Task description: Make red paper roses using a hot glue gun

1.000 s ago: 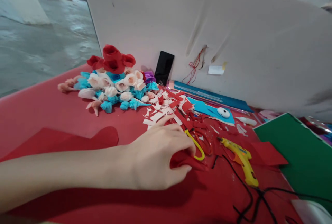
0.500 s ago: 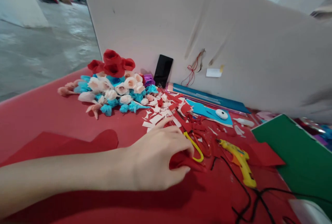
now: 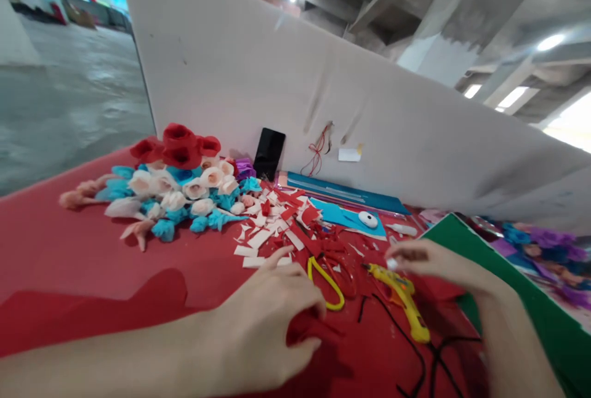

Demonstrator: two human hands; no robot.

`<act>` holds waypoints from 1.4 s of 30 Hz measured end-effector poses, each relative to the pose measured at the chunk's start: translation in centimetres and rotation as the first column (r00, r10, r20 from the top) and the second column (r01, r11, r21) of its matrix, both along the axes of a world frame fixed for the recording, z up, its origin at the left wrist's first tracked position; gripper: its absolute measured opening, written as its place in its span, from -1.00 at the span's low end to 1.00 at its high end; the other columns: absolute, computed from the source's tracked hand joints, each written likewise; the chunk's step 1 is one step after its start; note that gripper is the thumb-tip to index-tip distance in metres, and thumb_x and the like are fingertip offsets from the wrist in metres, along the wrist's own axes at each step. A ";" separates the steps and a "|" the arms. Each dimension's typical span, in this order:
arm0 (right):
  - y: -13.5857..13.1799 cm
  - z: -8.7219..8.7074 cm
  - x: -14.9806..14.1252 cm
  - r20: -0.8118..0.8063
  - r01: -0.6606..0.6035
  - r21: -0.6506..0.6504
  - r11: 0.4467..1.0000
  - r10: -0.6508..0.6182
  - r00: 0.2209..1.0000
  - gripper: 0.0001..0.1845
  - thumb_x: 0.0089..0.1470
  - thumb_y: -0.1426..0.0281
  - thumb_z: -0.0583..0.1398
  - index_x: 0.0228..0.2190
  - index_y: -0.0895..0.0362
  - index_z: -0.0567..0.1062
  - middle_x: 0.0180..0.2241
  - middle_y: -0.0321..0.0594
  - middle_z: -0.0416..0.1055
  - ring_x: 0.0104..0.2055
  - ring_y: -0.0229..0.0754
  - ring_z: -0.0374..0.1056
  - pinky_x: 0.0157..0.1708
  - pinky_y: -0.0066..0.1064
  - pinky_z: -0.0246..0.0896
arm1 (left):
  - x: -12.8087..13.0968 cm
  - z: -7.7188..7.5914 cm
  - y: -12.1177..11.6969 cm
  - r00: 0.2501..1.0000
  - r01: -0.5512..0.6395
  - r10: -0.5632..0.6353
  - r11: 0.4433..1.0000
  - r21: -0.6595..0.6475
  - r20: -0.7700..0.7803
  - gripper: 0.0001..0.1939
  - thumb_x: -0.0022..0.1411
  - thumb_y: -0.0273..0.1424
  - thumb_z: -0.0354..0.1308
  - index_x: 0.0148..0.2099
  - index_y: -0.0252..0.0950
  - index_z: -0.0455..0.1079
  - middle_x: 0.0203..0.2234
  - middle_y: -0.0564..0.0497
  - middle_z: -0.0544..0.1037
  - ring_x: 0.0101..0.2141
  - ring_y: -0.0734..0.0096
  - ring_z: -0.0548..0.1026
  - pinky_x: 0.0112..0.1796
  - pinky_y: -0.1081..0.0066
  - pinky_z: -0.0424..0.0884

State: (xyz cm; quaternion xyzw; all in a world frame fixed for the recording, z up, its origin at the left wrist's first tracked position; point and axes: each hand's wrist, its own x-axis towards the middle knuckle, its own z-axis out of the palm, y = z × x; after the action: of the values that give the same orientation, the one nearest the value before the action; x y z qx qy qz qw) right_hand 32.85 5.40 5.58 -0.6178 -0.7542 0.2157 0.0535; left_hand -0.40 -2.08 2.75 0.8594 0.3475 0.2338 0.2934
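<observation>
My left hand [image 3: 272, 312] is curled round a piece of red crepe paper [image 3: 302, 327], its thumb and fingers closed on it low over the red table. Just beyond it lie scissors with a yellow-lined handle [image 3: 330, 287], partly under red scraps. At right, my right hand [image 3: 429, 259] reaches above the yellow glue gun [image 3: 401, 299], fingers bent together. A small white thing [image 3: 392, 264] shows at its fingertips, too blurred to name. The glue gun lies on its side, nozzle pointing away to the left. A large red paper sheet [image 3: 92, 312] lies behind my left forearm.
Paper flowers [image 3: 184, 189] in red, white and blue are heaped at left. White and red scraps [image 3: 268, 226] lie mid-table. A black phone [image 3: 269, 153] leans on the white partition [image 3: 231, 66]. A green board [image 3: 521, 299] and black cable [image 3: 420, 361] are at right.
My right hand has come into view from the right, over the glue gun. The view has tilted up and turned right. My left hand still holds the red paper.
</observation>
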 end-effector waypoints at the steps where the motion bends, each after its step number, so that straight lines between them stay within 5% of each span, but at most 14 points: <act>1: 1.6 -1.0 0.1 0.037 0.032 -0.003 0.999 -0.032 0.999 -0.74 0.11 0.31 0.12 -0.19 0.21 0.38 -0.20 -0.18 0.35 -0.23 -0.20 0.33 -0.26 -0.26 0.30 | 0.2 -0.2 -0.1 1.000 0.006 -0.006 1.000 -0.009 -0.002 -0.88 -0.01 -0.46 0.10 -0.33 -0.22 0.32 -0.40 0.12 0.47 -0.28 0.40 0.39 0.02 0.21 0.06; 5: 7.4 -5.1 0.6 0.195 0.214 0.075 0.974 -0.224 0.955 -0.71 0.12 0.30 0.10 -0.15 0.20 0.35 -0.14 -0.16 0.32 -0.18 -0.16 0.31 -0.22 -0.23 0.28 | 0.6 -0.9 -0.1 1.000 0.012 -0.013 1.000 -0.010 -0.024 -0.89 -0.01 -0.47 0.10 -0.34 -0.21 0.30 -0.40 0.15 0.46 -0.30 0.45 0.38 0.07 0.17 -0.03; 9: 9.9 -7.3 1.7 0.302 0.283 0.091 0.955 -0.297 0.906 -0.70 0.12 0.31 0.10 -0.12 0.18 0.34 -0.12 -0.14 0.31 -0.17 -0.16 0.30 -0.21 -0.22 0.28 | 0.7 -1.0 0.0 1.000 0.016 -0.016 1.000 -0.021 -0.014 -0.90 0.00 -0.47 0.10 -0.35 -0.21 0.30 -0.41 0.16 0.46 -0.30 0.45 0.37 0.02 0.22 0.05; 22: 15.1 -8.4 1.5 0.250 0.232 0.118 0.966 -0.255 0.934 -0.69 0.13 0.30 0.09 -0.11 0.18 0.33 -0.10 -0.14 0.30 -0.15 -0.15 0.30 -0.20 -0.20 0.27 | 0.9 -0.9 0.3 1.000 -0.002 0.001 0.999 -0.040 -0.018 -0.94 0.03 -0.44 0.11 -0.36 -0.23 0.31 -0.42 0.14 0.47 -0.32 0.44 0.37 -0.17 0.35 0.24; 29: 14.0 -8.3 0.2 0.078 0.209 0.246 0.946 -0.234 0.969 -0.69 0.12 0.31 0.10 -0.11 0.19 0.33 -0.11 -0.13 0.30 -0.15 -0.15 0.30 -0.19 -0.19 0.27 | 0.8 -1.2 0.8 0.999 -0.002 0.004 0.999 -0.042 0.038 -0.93 0.03 -0.46 0.12 -0.36 -0.24 0.32 -0.44 0.12 0.47 -0.34 0.45 0.38 -0.07 0.28 0.19; 33: 11.9 -6.7 -2.9 -0.129 0.181 0.345 0.921 -0.145 0.981 -0.69 0.12 0.30 0.10 -0.13 0.19 0.33 -0.13 -0.15 0.31 -0.16 -0.15 0.30 -0.20 -0.19 0.27 | 0.6 -1.8 2.0 0.967 0.000 0.055 0.976 -0.217 0.247 -0.88 0.00 -0.47 0.17 -0.33 -0.25 0.36 -0.36 0.06 0.47 -0.27 0.38 0.41 -0.07 0.26 0.23; 35: 10.1 -5.9 -5.3 -0.243 0.152 0.358 0.921 -0.065 0.968 -0.70 0.10 0.30 0.12 -0.15 0.20 0.34 -0.17 -0.16 0.33 -0.19 -0.17 0.31 -0.21 -0.21 0.27 | 0.5 -2.1 2.8 0.865 -0.013 0.220 0.909 -0.417 0.452 -0.87 0.00 -0.41 0.20 -0.32 -0.25 0.36 -0.33 0.03 0.46 -0.27 0.35 0.42 -0.20 0.32 0.34; 37: 7.7 -5.5 -8.2 -0.355 0.133 0.347 0.928 -0.001 0.935 -0.59 -0.05 0.28 0.24 -0.17 0.19 0.31 -0.18 -0.17 0.34 -0.21 -0.17 0.33 -0.24 -0.27 0.28 | 0.5 -2.3 3.8 0.601 -0.044 0.509 0.791 -0.611 0.616 -0.82 -0.01 -0.34 0.23 -0.33 -0.25 0.33 -0.39 0.05 0.43 -0.35 0.39 0.43 -0.36 0.41 0.39; 40: 3.5 -5.8 -12.8 -0.498 0.119 0.264 0.957 0.030 0.867 -0.47 -0.20 0.19 0.29 -0.20 0.13 0.25 -0.31 -0.24 0.39 -0.36 -0.20 0.37 -0.42 -0.37 0.31 | 0.5 -2.5 4.9 0.359 -0.095 0.644 0.745 -0.660 0.676 -0.81 0.01 -0.33 0.21 -0.33 -0.25 0.29 -0.38 0.07 0.36 -0.35 0.44 0.42 -0.44 0.51 0.41; 42: 0.9 -6.3 -15.5 -0.567 0.104 0.226 0.968 0.044 0.823 -0.52 -0.23 0.22 0.30 -0.28 0.11 0.26 -0.32 -0.25 0.39 -0.33 -0.18 0.38 -0.42 -0.39 0.29 | 0.5 -2.6 5.3 0.286 -0.148 0.662 0.745 -0.650 0.693 -0.82 0.01 -0.37 0.21 -0.33 -0.26 0.29 -0.41 0.09 0.33 -0.42 0.53 0.39 -0.51 0.60 0.36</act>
State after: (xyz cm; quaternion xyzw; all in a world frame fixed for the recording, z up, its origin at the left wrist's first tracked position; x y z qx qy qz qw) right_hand 17.32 6.28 -0.74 -0.5260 -0.7150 0.2930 0.3554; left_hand 0.10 3.17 0.17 0.3701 0.3921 0.6335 0.5549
